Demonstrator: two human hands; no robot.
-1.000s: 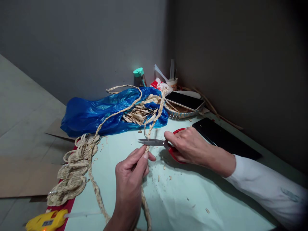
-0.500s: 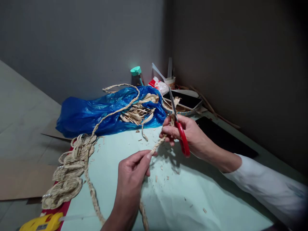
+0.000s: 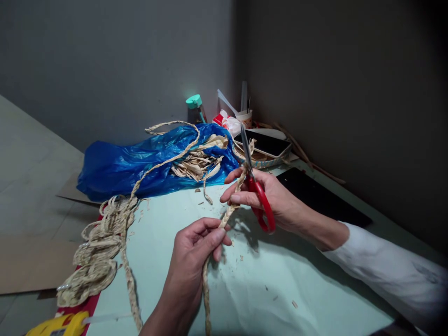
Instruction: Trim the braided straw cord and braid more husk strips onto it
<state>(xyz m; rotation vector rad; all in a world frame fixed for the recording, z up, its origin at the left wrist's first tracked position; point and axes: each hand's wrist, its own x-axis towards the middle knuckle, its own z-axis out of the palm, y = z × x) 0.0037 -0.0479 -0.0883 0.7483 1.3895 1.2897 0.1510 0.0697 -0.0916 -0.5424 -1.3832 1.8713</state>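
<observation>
A braided straw cord (image 3: 229, 215) runs up between my two hands above the pale green table sheet. My left hand (image 3: 201, 242) pinches it between thumb and fingers, and the cord's tail hangs below that hand. My right hand (image 3: 257, 191) steadies the upper end with thumb and fingertips. Red-handled scissors (image 3: 265, 205) are also in my right hand, their blades pointing up and away beside the cord's end. Whether the blades are fully together is hard to tell.
Behind my hands lies a blue plastic bag (image 3: 105, 165) with dried husks (image 3: 196, 164) spilling out. Looped braided work (image 3: 96, 275) lies along the left edge, near a yellow glue gun (image 3: 58, 325). A phone (image 3: 269, 143) and a black flat panel (image 3: 322, 198) are at right.
My left hand has slid slightly lower on the cord. My right hand has turned a little, its fingers straighter, and the cord's end now stands more upright beside the scissors.
</observation>
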